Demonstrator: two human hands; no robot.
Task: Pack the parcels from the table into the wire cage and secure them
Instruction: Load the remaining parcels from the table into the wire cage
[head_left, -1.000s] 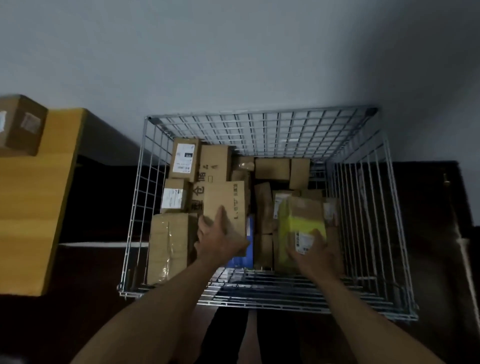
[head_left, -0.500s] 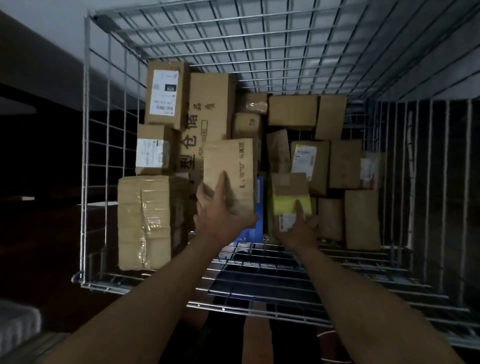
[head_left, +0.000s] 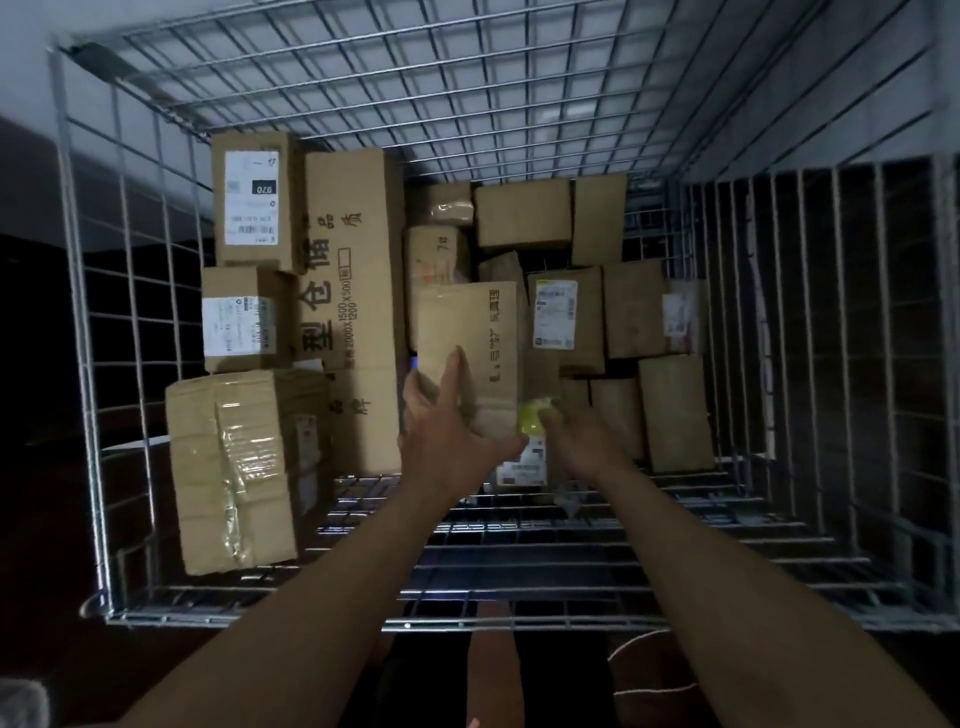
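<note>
Both my arms reach into the wire cage (head_left: 88, 332), which holds several cardboard parcels. My left hand (head_left: 447, 436) grips the lower end of an upright brown box with printed characters (head_left: 467, 338) in the cage's middle. Beside it my right hand (head_left: 576, 441) rests on a yellow-taped parcel with a white label (head_left: 527, 457); that parcel stands low on the cage floor, mostly hidden behind both hands. A tall printed carton (head_left: 353, 270) stands just left of the held box.
A taped brown box (head_left: 234, 467) stands at the cage's front left, with two labelled boxes (head_left: 249, 197) stacked behind it. Smaller parcels (head_left: 675, 410) fill the right and back. Bare wire floor (head_left: 571, 551) shows at the front. Dim light.
The camera has come closer and lower into the cage. My right hand has lowered the yellow parcel towards the floor, next to the box that my left hand keeps upright.
</note>
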